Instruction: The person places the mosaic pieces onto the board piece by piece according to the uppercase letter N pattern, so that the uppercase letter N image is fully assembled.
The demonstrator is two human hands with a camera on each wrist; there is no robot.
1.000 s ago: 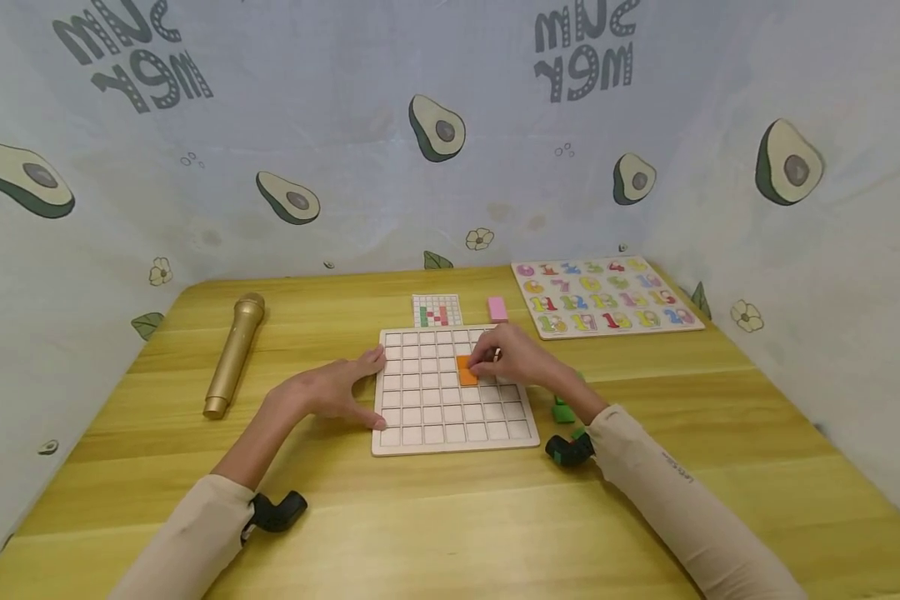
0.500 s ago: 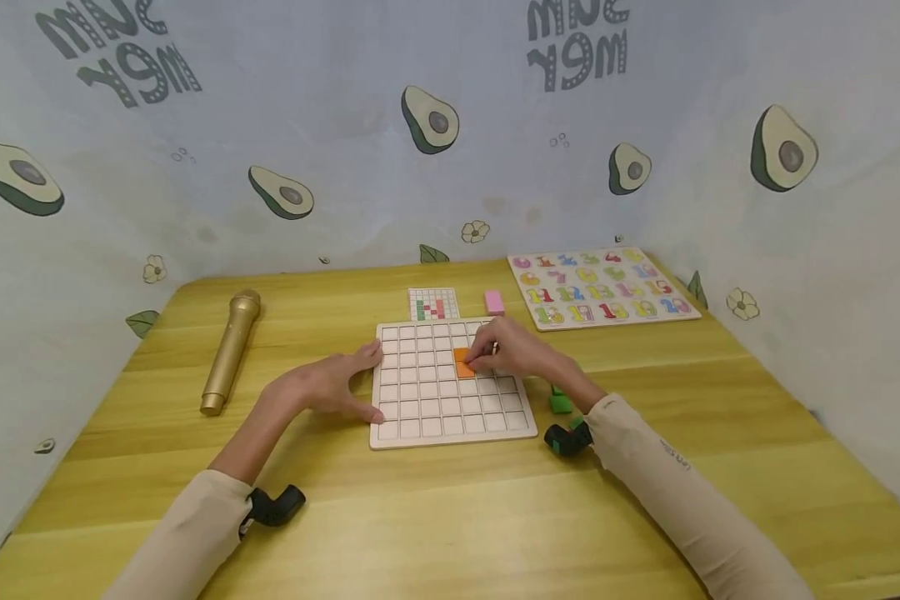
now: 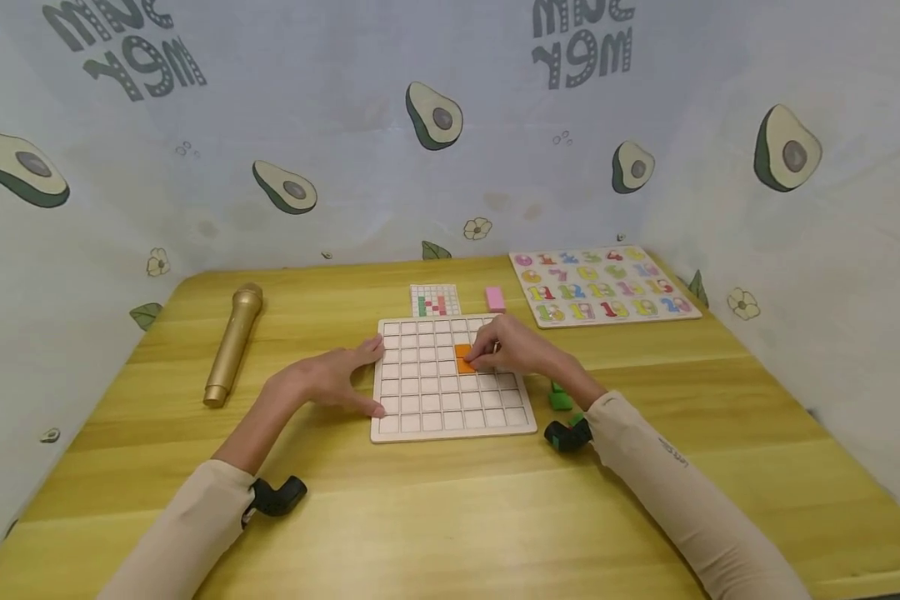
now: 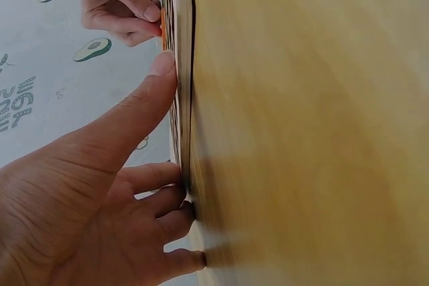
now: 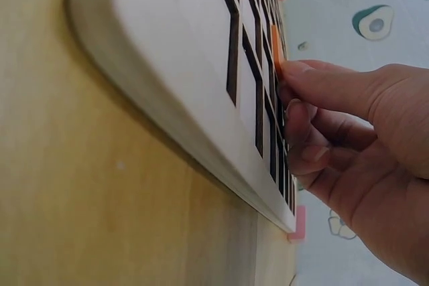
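Observation:
A pale wooden grid board (image 3: 422, 423) lies on the table with an orange patch of two tiles (image 3: 462, 351) in its upper right part. The right hand (image 3: 513, 346) pinches the lower orange tile (image 5: 275, 45) at the board's surface, thumb and curled fingers together; its fingertips partly hide that tile. At the board's left edge the left hand (image 3: 330, 382) rests with thumb and fingers spread apart. In the left wrist view, the left thumb touches the board's rim (image 4: 184, 98) and the other fingers reach its side and the table.
Behind the board lie a small pattern card (image 3: 435, 301) and a pink block (image 3: 495, 299). A number puzzle board (image 3: 603, 286) is at the back right, a gold microphone (image 3: 234, 346) at the left. Green pieces (image 3: 560, 401) lie beside the right forearm.
The head view has shifted slightly. Both hands keep nearly the same places on the board, and the orange tiles show no clear movement.

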